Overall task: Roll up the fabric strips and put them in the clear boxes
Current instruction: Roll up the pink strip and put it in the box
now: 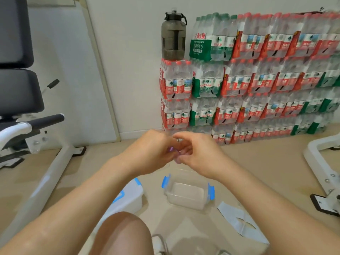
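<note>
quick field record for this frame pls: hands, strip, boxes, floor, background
left hand: pinches purple strip, raised above the floor
right hand: pinches the same strip, fingers meeting the left hand's
strip state: mostly hidden between fingers; how far rolled, cannot tell
open clear box: on floor below the hands, blue clips, looks empty
second box: left of it, partly behind left forearm
grey strip: flat on floor, right of open box
background: stacked water-bottle packs, dark jug on top

Mostly hidden by the fingers of the left hand [150, 153] and right hand [200, 155] pinching it: purple fabric strip [171, 149], blurred; rolled or not, impossible to tell. Partly behind the left forearm: left clear box [132, 195]. Cut off at the right edge: bottle packs [276, 80].
</note>
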